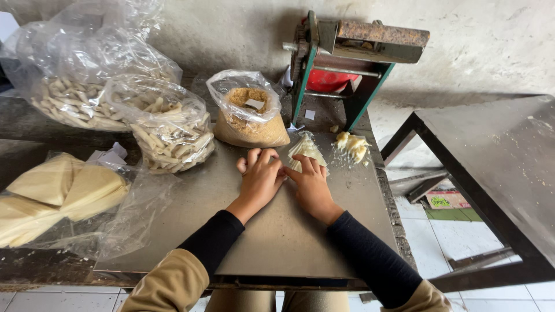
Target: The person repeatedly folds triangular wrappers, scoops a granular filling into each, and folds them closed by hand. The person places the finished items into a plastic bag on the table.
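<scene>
Pressing a thin dough sheet point(307, 149) flat on the metal table point(277, 231).
Both hands lie side by side, the left hand point(260, 178) curled with nothing in it, the right hand point(312, 184) holding the sheet's near edge down. I think the soft sheet could tear if pulled hard, or the dough scraps point(353, 145) nearby could stick to it.

A stained grey wall point(491, 40) rises behind the metal-topped table point(277, 231); white floor tiles point(462, 237) lie below.

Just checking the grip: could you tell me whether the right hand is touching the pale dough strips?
Touching. The head view shows the right hand with fingers lying on the pale dough strips.
</scene>
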